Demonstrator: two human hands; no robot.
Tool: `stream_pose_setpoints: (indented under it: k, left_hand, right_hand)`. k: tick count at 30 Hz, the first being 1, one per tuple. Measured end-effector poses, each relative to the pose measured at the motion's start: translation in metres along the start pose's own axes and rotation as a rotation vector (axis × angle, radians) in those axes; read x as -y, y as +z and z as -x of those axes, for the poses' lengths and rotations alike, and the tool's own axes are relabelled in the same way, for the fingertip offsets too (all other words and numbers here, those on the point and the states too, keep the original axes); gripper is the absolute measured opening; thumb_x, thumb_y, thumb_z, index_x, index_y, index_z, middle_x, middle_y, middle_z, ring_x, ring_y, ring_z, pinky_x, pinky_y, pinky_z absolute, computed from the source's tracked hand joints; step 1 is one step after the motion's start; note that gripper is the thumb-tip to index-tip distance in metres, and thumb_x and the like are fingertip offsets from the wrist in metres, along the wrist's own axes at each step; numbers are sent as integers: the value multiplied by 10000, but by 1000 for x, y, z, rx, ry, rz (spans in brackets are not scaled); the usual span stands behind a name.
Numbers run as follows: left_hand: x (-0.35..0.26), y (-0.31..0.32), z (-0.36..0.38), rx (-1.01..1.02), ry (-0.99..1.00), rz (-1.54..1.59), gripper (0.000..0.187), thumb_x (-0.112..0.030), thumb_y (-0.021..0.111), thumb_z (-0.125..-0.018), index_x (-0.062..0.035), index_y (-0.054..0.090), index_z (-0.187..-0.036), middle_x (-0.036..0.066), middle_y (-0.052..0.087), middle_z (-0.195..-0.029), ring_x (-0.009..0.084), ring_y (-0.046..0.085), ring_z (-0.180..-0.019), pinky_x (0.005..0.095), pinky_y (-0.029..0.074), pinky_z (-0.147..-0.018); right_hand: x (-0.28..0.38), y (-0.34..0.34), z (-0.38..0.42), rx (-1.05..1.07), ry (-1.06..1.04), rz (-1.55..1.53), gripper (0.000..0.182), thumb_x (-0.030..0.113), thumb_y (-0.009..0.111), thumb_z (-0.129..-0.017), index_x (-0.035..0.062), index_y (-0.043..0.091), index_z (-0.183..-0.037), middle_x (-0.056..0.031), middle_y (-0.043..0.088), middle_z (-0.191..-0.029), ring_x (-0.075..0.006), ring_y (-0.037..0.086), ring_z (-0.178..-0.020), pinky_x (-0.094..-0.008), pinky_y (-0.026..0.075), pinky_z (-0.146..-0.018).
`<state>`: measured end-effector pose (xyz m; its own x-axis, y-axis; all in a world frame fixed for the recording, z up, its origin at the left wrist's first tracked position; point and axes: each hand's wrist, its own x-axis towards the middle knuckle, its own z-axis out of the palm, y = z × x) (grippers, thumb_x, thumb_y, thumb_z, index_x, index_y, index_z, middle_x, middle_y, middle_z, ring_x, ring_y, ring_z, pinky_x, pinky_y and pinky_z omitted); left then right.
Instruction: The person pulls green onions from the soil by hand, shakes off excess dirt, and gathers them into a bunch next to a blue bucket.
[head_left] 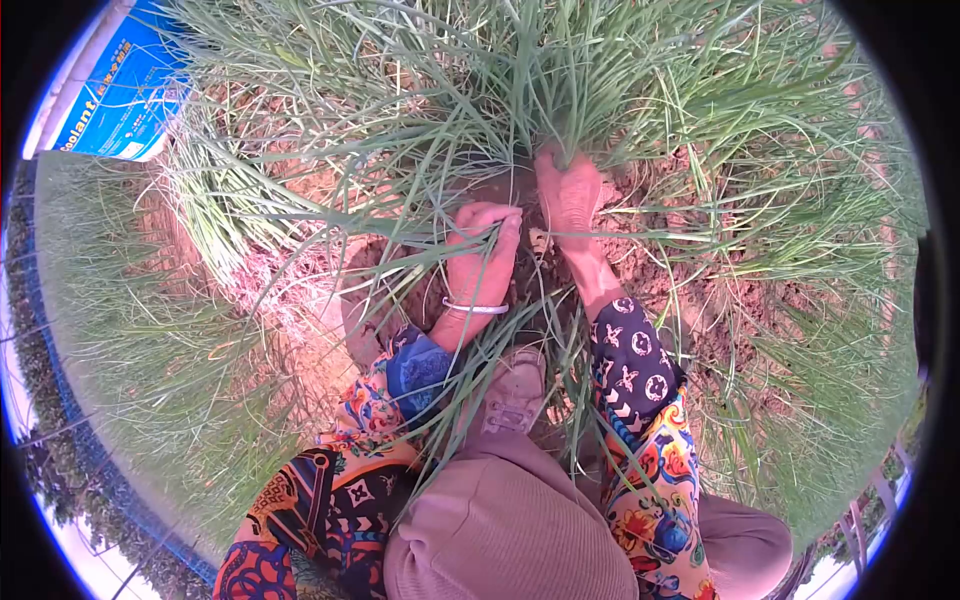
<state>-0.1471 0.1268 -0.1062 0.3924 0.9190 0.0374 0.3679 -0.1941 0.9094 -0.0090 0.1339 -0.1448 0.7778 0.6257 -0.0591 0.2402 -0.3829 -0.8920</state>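
Observation:
My left hand (482, 260), with a white bracelet at the wrist, is closed with its fingers curled around a few long green onion leaves (390, 225) that stretch out to the left. Just to its right and a little farther forward, my right hand (570, 195) is closed at the base of a dense standing clump of green onions (560, 80). The leaves hide part of its fingertips. Brown soil lies below both hands, and the roots of the gripped clump are hidden.
A pile of pulled green onions (215, 200) with pinkish root ends lies on the soil to the left. Behind it stands a blue-labelled coolant bucket (125, 85). More green onions (820, 200) grow on the right. My shoe (512, 390) is planted just below my hands.

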Motion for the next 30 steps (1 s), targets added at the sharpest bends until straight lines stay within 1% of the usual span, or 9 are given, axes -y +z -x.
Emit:
stream_pose_setpoints:
  k: [3, 8, 12, 15, 16, 19, 23, 26, 30]
  left_hand:
    - [0, 0, 0, 1, -22, 25, 110, -80, 611, -824, -12, 642, -904, 112, 585, -906, 220, 550, -898, 324, 440, -816]
    - [1, 1, 4, -25, 32, 55, 103, -67, 608, -812, -16, 636, -897, 114, 569, -906, 231, 564, -865, 336, 456, -780]
    - [3, -2, 5, -36, 48, 11, 99, -51, 602, -805, -20, 624, -896, 114, 564, -902, 233, 572, -840, 344, 465, -753]
    - [-2, -4, 10, 5, 20, 105, 108, -74, 603, -835, -17, 638, -919, 100, 578, -911, 211, 561, -861, 328, 451, -797]
    - [0, -6, 11, 13, 61, 42, 111, -66, 596, -838, -16, 637, -928, 99, 574, -918, 206, 559, -841, 333, 452, -797]
    - [-1, -12, 15, 52, -82, 191, 115, -73, 596, -843, -15, 638, -933, 106, 573, -932, 214, 558, -858, 347, 441, -827]
    - [1, -17, 15, 78, 154, 45, 133, -70, 594, -848, -13, 639, -960, 103, 558, -1005, 168, 574, -840, 270, 521, -642]
    - [9, -18, 17, 78, 244, -21, 147, -76, 585, -858, -9, 632, -980, 106, 538, -1059, 143, 580, -829, 228, 524, -556]
    - [-3, -22, 27, 132, -132, 103, 184, -71, 593, -836, -52, 630, -1015, 142, 544, -1057, 255, 570, -910, 335, 481, -767]
  right_hand:
    - [-1, -5, 8, -43, -13, -216, 201, 158, 598, -778, 4, 636, -902, -191, 647, -756, -373, 623, -710, -413, 486, -687]
    - [5, -8, 22, 231, 2, 29, 266, 177, 661, -710, 7, 611, -908, -191, 640, -838, -361, 627, -786, -434, 485, -705]
    - [11, 5, 13, 242, -126, 357, 343, 233, 689, -726, 27, 598, -985, -197, 628, -902, -386, 609, -852, -462, 487, -732]
    - [-5, 11, 11, 78, -262, 246, 257, 219, 676, -755, 8, 603, -884, -250, 610, -786, -422, 596, -747, -447, 475, -650]
    - [-11, 10, 12, 101, -256, 152, 242, 198, 663, -778, -10, 601, -885, -224, 619, -766, -361, 616, -702, -415, 476, -641]
    - [-11, 5, 19, 149, -40, -105, 237, 181, 651, -788, 10, 607, -945, -181, 626, -825, -315, 628, -762, -411, 490, -690]
    - [-6, 4, 26, 88, -90, -161, 226, 184, 642, -795, 2, 611, -926, -168, 640, -772, -302, 639, -701, -409, 497, -655]
    - [4, 1, 18, 269, -216, 141, 229, 177, 647, -753, 33, 614, -928, -195, 637, -851, -369, 628, -793, -433, 500, -688]
    - [17, 16, 14, 307, -320, 341, 210, 129, 641, -719, 42, 623, -909, -192, 609, -867, -389, 609, -805, -461, 489, -691]
